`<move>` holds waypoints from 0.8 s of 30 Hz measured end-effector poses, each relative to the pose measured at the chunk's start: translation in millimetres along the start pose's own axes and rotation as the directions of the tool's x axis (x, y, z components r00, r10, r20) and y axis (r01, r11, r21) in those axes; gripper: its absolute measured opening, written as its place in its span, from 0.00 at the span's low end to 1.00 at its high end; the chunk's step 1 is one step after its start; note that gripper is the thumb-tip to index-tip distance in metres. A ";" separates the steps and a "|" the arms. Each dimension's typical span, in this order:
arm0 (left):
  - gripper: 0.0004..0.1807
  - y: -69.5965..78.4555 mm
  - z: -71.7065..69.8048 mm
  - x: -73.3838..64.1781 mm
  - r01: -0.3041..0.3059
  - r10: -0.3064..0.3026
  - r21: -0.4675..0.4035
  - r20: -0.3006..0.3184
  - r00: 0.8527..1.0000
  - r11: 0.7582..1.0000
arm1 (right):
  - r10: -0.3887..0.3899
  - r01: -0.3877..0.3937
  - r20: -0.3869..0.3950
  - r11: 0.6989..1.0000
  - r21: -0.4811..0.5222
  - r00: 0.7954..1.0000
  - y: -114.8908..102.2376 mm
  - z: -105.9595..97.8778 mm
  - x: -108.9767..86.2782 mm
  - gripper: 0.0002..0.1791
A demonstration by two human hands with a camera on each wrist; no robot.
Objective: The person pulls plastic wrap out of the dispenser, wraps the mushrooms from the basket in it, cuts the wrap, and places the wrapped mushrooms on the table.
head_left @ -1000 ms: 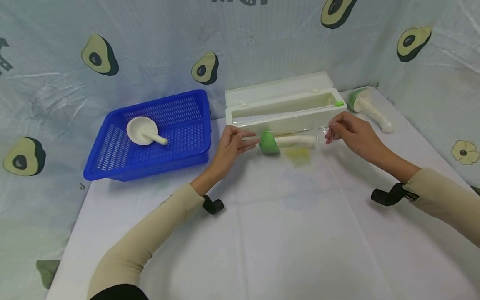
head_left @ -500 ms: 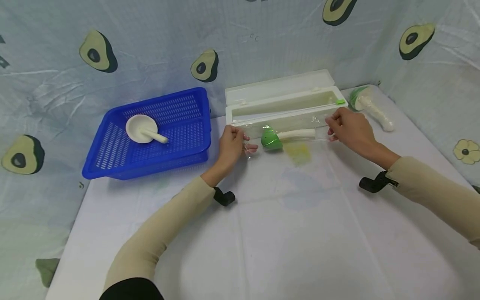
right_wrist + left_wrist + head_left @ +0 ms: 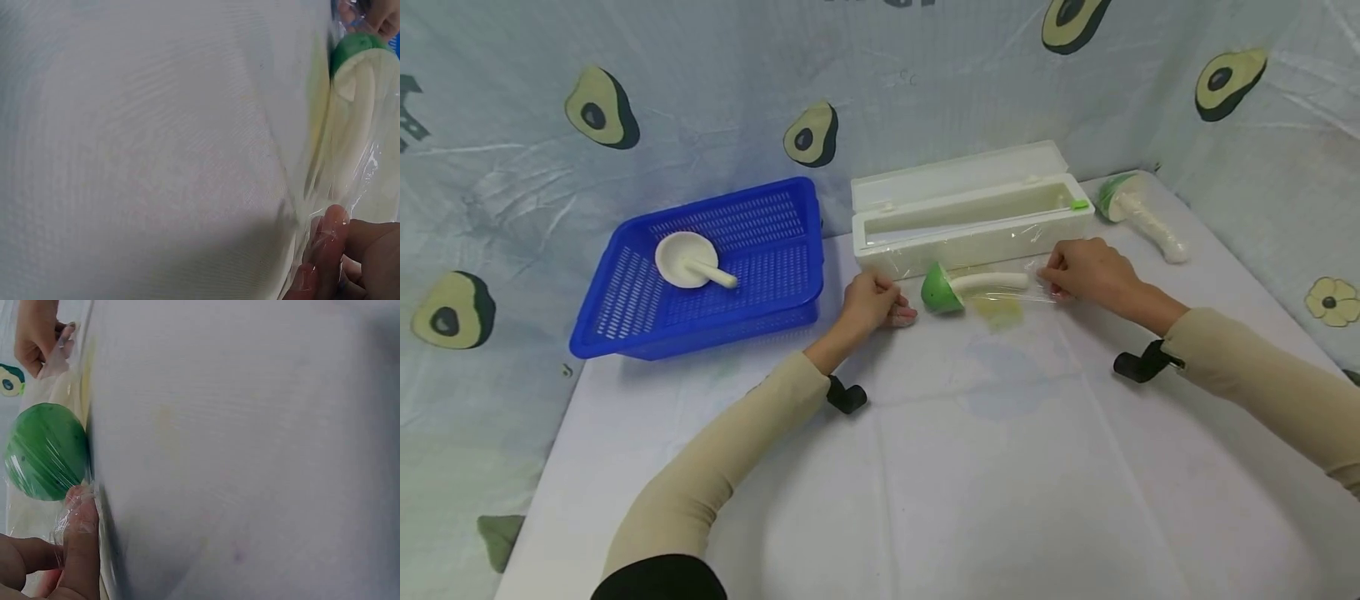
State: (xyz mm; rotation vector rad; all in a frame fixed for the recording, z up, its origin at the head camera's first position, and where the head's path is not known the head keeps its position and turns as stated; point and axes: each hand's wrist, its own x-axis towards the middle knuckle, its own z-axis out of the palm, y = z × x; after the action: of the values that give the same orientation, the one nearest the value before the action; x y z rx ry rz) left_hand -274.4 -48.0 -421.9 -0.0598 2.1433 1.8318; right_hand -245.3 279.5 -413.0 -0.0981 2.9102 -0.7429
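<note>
A ladle (image 3: 940, 290) with a green bowl and white handle lies on the white table, bowl to the left. Clear cling film (image 3: 369, 169) stretches over it, wrinkled across the green bowl (image 3: 47, 452) in the left wrist view. My left hand (image 3: 871, 307) pinches the film's left end beside the bowl. At the handle's end, my right hand (image 3: 1093, 271) pinches the right end between thumb and fingers. Just behind the ladle stands a long white cling film dispenser box (image 3: 977, 242), its lid raised; the film overlaps its front.
A blue plastic basket (image 3: 745, 329) stands at the back left with a white ladle (image 3: 685, 258) in it. At the back right lies another ladle (image 3: 1146, 221), green and white, wrapped in film. A printed sheet hangs behind the table.
My left fingers, straight a second ago, have curled onto the film. Half a second ago the film was held up before the box; now both hands have lowered it over the ladle.
</note>
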 end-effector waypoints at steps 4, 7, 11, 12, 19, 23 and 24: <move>0.05 -4.7 -2.8 -1.8 -0.110 0.109 0.115 0.013 0.994 0.987 | -0.034 0.035 -0.012 0.999 0.034 0.999 0.2 3.9 -1.4 0.12; 0.11 -6.1 -7.4 -5.7 -0.272 0.271 0.290 0.047 0.962 0.917 | -0.106 0.109 -0.041 0.992 0.058 0.993 -0.2 4.9 -5.3 0.12; 0.11 -3.9 -13.5 -11.7 -0.520 0.518 0.457 0.142 0.844 0.722 | -0.276 0.280 -0.105 0.960 0.028 0.955 -4.5 1.0 -11.2 0.05; 0.10 -2.8 -14.8 -13.3 -0.574 0.570 0.485 0.174 0.803 0.660 | -0.311 0.315 -0.116 0.949 0.018 0.943 -5.9 -0.4 -12.4 0.03; 0.15 7.1 -17.9 -23.7 -0.729 0.655 0.618 0.425 0.625 0.294 | -0.343 0.340 -0.081 0.939 -0.044 0.936 -14.7 -4.1 -18.7 0.07; 0.15 13.1 -16.6 -28.1 -0.687 0.585 0.696 0.473 0.659 0.211 | -0.319 0.312 -0.072 0.945 -0.097 0.945 -12.8 -3.2 -23.3 0.11; 0.16 14.3 -16.4 -29.0 -0.678 0.575 0.706 0.475 0.667 0.203 | -0.316 0.307 -0.080 0.946 -0.106 0.946 -12.1 -3.5 -25.0 0.12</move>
State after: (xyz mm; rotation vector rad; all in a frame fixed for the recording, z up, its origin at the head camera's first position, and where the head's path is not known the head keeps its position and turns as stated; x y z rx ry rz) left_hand -253.8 -66.4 -398.4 1.3275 2.9621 0.6610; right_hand -220.8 273.1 -401.2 -0.5600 3.0583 -0.6710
